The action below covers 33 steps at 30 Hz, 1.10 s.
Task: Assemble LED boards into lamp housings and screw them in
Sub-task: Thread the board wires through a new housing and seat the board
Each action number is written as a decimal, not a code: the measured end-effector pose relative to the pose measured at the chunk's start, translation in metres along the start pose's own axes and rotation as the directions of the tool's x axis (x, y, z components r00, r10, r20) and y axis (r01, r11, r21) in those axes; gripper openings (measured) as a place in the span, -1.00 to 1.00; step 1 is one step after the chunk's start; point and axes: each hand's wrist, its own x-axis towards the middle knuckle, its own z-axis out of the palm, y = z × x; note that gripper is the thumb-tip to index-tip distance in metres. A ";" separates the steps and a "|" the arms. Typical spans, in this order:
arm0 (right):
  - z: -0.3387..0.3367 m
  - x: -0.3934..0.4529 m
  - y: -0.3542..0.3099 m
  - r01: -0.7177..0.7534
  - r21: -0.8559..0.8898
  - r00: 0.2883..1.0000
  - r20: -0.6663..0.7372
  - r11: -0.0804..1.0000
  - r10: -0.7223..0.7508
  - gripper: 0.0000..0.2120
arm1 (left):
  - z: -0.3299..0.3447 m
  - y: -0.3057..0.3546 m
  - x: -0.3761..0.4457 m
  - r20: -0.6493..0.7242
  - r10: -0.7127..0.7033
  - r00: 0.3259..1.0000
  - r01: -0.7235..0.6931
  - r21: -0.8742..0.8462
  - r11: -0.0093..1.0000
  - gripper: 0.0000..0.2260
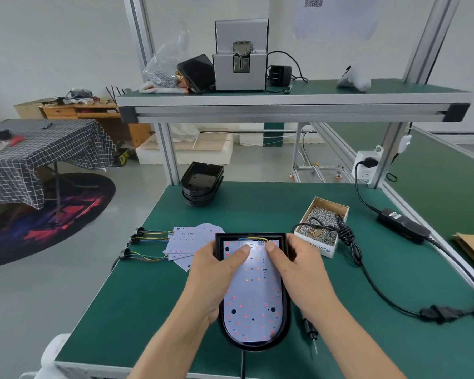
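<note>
I see both hands on a black lamp housing (285, 302) at the green bench's (340, 296) near edge — left hand (216, 272) and right hand (298, 266) grip its sides, thumbs pressing the white LED board (251, 302) inside. Spare boards (186, 242) lie just left.

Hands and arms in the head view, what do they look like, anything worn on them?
Both are bare: the left hand and right hand show no gloves, rings, watch or wrist strap, and both forearms are uncovered to the frame's bottom edge, with no sleeves in view.
</note>
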 end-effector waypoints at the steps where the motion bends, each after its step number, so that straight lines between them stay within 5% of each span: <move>1: 0.001 -0.002 0.001 -0.005 0.015 1.000 0.022 1.000 0.005 -0.95 | 0.000 0.001 0.000 -0.004 0.005 1.000 -0.005 -0.005 1.000 -0.93; 7: 0.009 -0.009 0.004 -0.148 0.117 0.988 -0.029 0.982 0.152 -0.97 | 0.001 -0.004 -0.002 -0.041 0.011 0.999 -0.013 -0.072 0.997 -0.96; 15: 0.012 -0.009 -0.004 -0.151 0.150 0.987 -0.034 0.977 0.158 -0.90 | -0.004 0.000 -0.002 0.005 0.067 0.998 -0.067 0.044 0.997 -0.97; 18: 0.003 -0.003 -0.011 -0.226 0.281 0.970 -0.021 0.933 0.241 -0.91 | -0.011 0.000 0.000 0.200 0.077 0.977 -0.065 -0.068 0.996 -0.70; 21: -0.005 -0.001 -0.019 -0.346 0.417 0.934 0.065 0.841 0.352 -0.87 | -0.012 0.002 0.004 0.260 -0.042 0.965 0.110 -0.249 0.962 -0.39; 29: -0.012 -0.005 -0.031 -0.423 0.442 0.906 0.199 0.791 0.374 -0.78 | 0.006 -0.004 0.001 0.244 -0.010 0.970 0.045 -0.137 0.990 -0.80; 33: -0.018 -0.009 -0.039 -0.456 0.419 0.888 0.263 0.785 0.376 -0.78 | 0.006 -0.005 0.004 0.154 0.221 0.963 -0.231 0.053 0.971 -0.84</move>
